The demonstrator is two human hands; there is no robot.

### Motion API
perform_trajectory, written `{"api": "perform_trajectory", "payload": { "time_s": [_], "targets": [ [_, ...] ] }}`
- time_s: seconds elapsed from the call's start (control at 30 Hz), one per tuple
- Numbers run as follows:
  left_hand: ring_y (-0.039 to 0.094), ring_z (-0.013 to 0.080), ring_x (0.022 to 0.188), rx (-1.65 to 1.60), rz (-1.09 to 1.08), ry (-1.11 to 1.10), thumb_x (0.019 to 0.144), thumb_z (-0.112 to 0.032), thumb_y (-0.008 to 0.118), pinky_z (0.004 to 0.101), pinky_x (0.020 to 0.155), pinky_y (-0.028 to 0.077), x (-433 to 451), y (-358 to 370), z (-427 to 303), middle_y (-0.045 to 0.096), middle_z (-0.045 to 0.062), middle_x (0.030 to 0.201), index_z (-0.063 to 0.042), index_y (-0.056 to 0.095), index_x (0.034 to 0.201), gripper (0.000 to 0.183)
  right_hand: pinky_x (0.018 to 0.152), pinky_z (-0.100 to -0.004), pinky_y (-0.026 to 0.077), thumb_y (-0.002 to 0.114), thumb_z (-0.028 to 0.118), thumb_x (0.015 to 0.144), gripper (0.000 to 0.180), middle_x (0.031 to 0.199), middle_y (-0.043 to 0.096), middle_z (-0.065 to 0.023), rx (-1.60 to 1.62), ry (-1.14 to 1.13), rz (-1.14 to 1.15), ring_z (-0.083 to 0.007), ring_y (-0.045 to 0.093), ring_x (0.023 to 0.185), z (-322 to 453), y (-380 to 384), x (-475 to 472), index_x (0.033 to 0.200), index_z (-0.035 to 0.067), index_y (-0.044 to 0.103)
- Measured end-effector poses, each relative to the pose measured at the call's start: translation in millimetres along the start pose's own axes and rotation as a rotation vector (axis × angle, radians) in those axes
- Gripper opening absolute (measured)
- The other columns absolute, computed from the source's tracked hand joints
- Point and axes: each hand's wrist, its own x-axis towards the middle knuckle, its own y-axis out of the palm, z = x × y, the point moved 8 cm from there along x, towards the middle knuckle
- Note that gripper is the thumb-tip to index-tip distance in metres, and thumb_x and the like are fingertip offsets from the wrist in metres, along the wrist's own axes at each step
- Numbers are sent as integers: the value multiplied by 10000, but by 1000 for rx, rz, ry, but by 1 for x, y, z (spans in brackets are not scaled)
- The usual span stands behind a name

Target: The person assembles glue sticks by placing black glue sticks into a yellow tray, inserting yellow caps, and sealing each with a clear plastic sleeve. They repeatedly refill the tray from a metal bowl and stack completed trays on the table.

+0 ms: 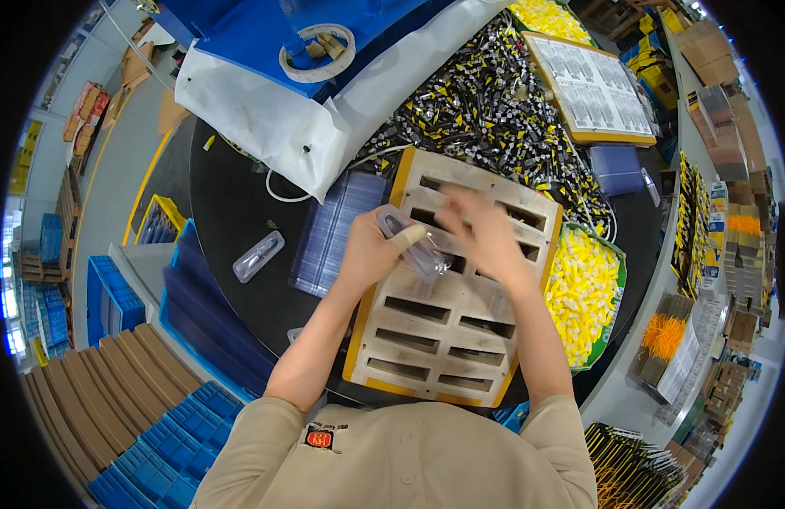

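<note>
My left hand (383, 245), its thumb wrapped in a pale cover, holds a clear plastic blister shell (414, 245) above the slotted wooden board (408, 305). My right hand (478, 226) is blurred, just right of the shell, over the same board; whether its fingers hold anything cannot be told. Stacked clear blister shells (338, 229) lie left of the board. A filled blister pack (259, 256) rests on the black round table (227, 197). Beyond the board spreads a heap of small black and yellow parts (468, 108). Yellow and white pieces (580, 286) fill a green-rimmed container at the right.
A blue rack (239, 38) with a tape roll (317, 53) stands at the back left beside white sheeting (265, 108). Printed sheets on a board (592, 86) lie back right, near more clear shells (615, 168). Blue crates (176, 439) stand at lower left.
</note>
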Motion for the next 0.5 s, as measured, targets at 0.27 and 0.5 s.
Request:
{"api": "perform_trajectory", "payload": {
  "time_s": [0.27,0.5],
  "targets": [
    [591,80,624,8,69,-129,894,-243,722,239,601,494,-45,8,14,667,22,711,1,680,861,250,832,-444,476,691,29,777,216,884,602,-148,-264,82,-198,-373,568,899,11,-10,-30,988,18,646],
    [632,92,633,-200,145,-250,881,-139,718,256,554,521,-91,14,35,684,46,719,21,679,904,166,850,-445,454,646,8,775,235,963,582,-172,-349,42,160,-377,535,941,41,21,-52,1009,9,621]
  ]
}}
